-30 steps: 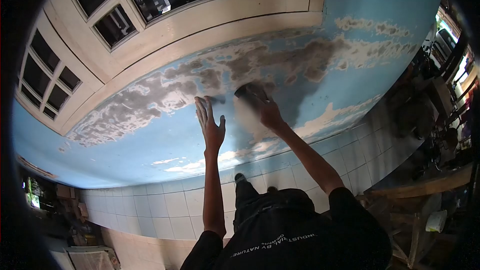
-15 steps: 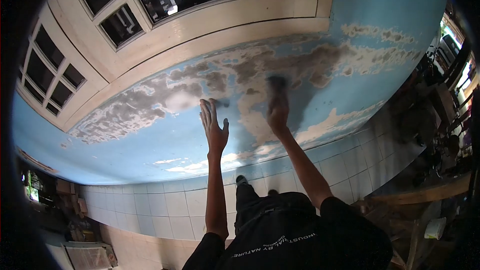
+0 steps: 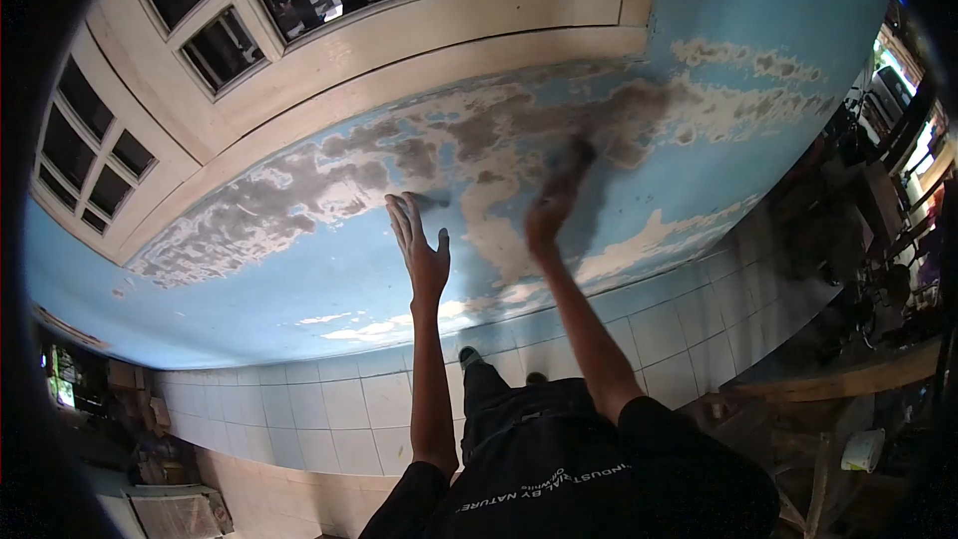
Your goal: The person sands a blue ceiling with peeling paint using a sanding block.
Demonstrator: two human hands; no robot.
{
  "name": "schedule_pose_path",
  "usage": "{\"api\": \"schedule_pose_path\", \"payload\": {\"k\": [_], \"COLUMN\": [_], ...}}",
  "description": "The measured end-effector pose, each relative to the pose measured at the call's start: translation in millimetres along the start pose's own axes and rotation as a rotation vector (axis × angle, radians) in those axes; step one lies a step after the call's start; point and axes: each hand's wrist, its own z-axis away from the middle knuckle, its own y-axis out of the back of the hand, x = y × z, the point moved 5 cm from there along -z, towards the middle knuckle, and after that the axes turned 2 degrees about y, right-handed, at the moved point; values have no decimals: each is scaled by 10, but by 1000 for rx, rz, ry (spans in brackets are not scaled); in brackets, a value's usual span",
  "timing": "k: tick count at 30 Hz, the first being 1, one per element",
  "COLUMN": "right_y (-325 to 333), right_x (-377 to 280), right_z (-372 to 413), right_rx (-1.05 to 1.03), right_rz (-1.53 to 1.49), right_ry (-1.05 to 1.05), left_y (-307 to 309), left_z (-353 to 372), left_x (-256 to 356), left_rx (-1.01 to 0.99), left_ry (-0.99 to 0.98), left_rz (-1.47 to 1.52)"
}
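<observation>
A blue wall (image 3: 339, 255) with worn patches of pale and grey bare plaster (image 3: 489, 130) fills the middle of the view. My left hand (image 3: 423, 262) is open, its fingers stretched up against the wall or close to it. To its right, my right hand (image 3: 549, 208) is closed around a dark hand tool (image 3: 579, 152), held against the grey patch. Motion smears this tool, so its exact kind cannot be made out.
Above the patches runs a cream window frame (image 3: 419, 55) with dark panes. White tiles (image 3: 389, 399) line the base of the wall. At right are a wooden beam (image 3: 848, 377), a white cup-like container (image 3: 863, 450) and dark clutter.
My right hand has tilted, and the dark tool's tip has swung to the right across the wall. My left hand stays in nearly the same spot. The view has shifted slightly.
</observation>
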Motion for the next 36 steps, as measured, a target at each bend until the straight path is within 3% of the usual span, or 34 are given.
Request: {"api": "schedule_pose_path", "payload": {"k": [4,6,7,9,10,12,16,18,21,23,25,26,28,29,31,32,33,35,36], "right_y": [-117,-104,-89,12,-36,-12,-126,-201,-48,-79,-89,-129,-150,-100,-165,-153,-147,-9,-45], "right_x": [-742,-793,-596,110,121,356,-520,-893,-554,-195,-140,-213,-592,-620,-626,-435,-377,-146,-182], "right_z": [132,35,52,113,78,132,136,141,7,109,78,77,42,44,129,178,130,49,75], "right_rx": [-61,-356,-356,-34,-34,141,117,-274,-166,-97,-149,-148,13,15,-324,-336,-334,11,8], "right_rz": [250,147,145,96,95,70,-173,187,51,52,66,68,-59,-57,127,184,183,23,21], "right_ry": [200,279,280,-111,-110,-606,-436,163,143,15,-296,-294,-4,-5,228,286,283,-44,-47], "left_y": [-206,-290,-306,-309,-309,-338,-387,-398,-378,-334,-288,-294,-300,-289,-284,-284,-282,-273,-254], "left_z": [-3,-16,-5,15,19,35,33,38,22,42,54,54,53,52,47,41,39,60,64], "left_x": [126,164,152,135,133,143,154,147,130,134,125,135,160,164,184,185,174,134,123], "left_rx": [165,196,224,226,216,205,236,248,247,193,179,159,163,167,159,154,152,118,119], "left_ry": [71,84,106,103,102,106,99,105,111,115,111,107,108,109,116,128,125,134,137], "left_rz": [92,108,120,127,144,167,156,155,132,127,131,141,149,150,158,166,163,182,179]}}
